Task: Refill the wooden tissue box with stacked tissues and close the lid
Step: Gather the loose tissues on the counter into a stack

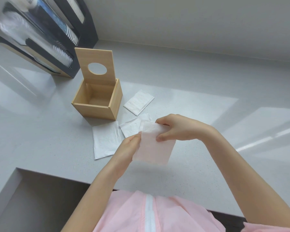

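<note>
Both hands, left hand (126, 149) and right hand (177, 128), pinch one thin white tissue (155, 148) aloft; beyond them stands the pale wooden tissue box (97, 108) (lid (95, 64) upright), folded white tissues (105, 141) alongside.

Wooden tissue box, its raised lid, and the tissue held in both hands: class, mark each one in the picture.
wooden tissue box (94, 111): head view, front wall.
lid (84, 61): head view, wood left of the round hole.
held tissue (155, 151): head view, lower middle of the sheet.

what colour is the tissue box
Light tan wood grain, on the box and its raised lid; seen in the head view.
</note>
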